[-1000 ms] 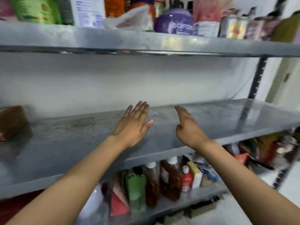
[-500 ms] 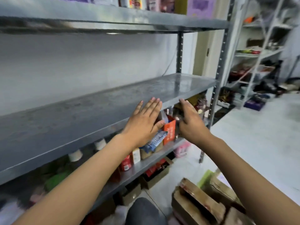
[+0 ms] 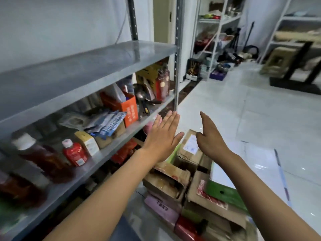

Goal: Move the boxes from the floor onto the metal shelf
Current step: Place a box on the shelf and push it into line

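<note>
1. The metal shelf is filling the left half of the view; this unit is serving as the landmark. Its grey middle level is lying bare in the visible part.
2. The white tiled floor is stretching out to the right of the shelf unit, toward further racks at the back.
3. The boxes are sitting in a loose heap on the floor, just beside the shelf's lower right front. Worn cardboard is lying mixed with a green box, a pink box and a red one.
4. One cardboard box with a white label is sitting at the far end of the heap, nearest the shelf's front upright post.
5. The left hand is hovering palm-down above the heap, in front of the shelf's lower level; fingers are lying straight and together, thumb spread, holding nothing.
6. The right hand is hovering to the right of the left hand, farther from the shelf, over the labelled box; the index finger is extending forward, the other fingers are curling loosely, holding nothing.
7. An orange carton is standing on the shelf's lower level, under the bare level.
8. A red bottle with a pink cap is standing on that same level, near its front edge, left of the carton.
</note>
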